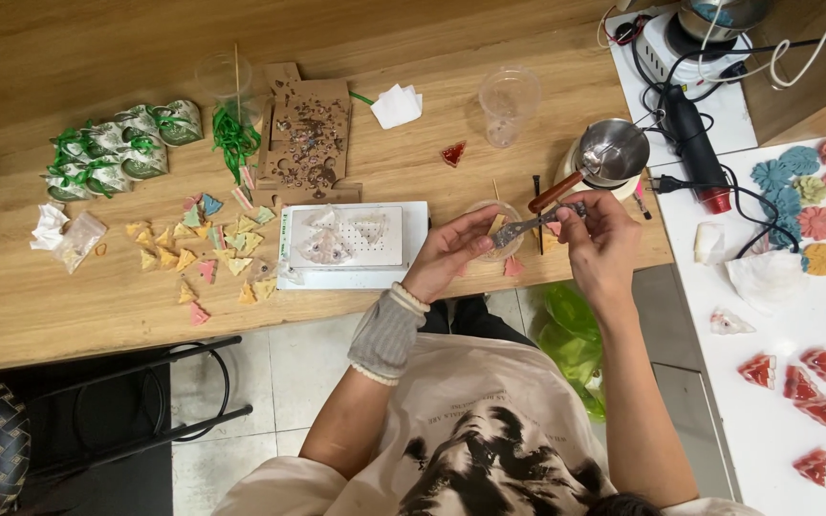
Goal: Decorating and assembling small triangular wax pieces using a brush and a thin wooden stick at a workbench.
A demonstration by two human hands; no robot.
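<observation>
My left hand (451,253), with a grey knitted cuff on the wrist, pinches one end of a small metal tool (525,227). My right hand (597,239) grips the tool's other end. Both hands hover at the wooden table's (97,306) front edge, over a small clear cup (501,222). A small metal pot (612,153) with a brown handle stands just behind my right hand. Left of my left hand lies a white tray (351,244) with clear moulded pieces on it.
Small coloured triangle pieces (203,250) lie scattered left of the tray, with green-ribboned pouches (117,148) beyond. A cardboard sheet (306,134), clear cups (509,100), a red triangle (453,153) sit further back. To the right, a white table (767,315) holds flower shapes, red wedges, a heat gun (695,143).
</observation>
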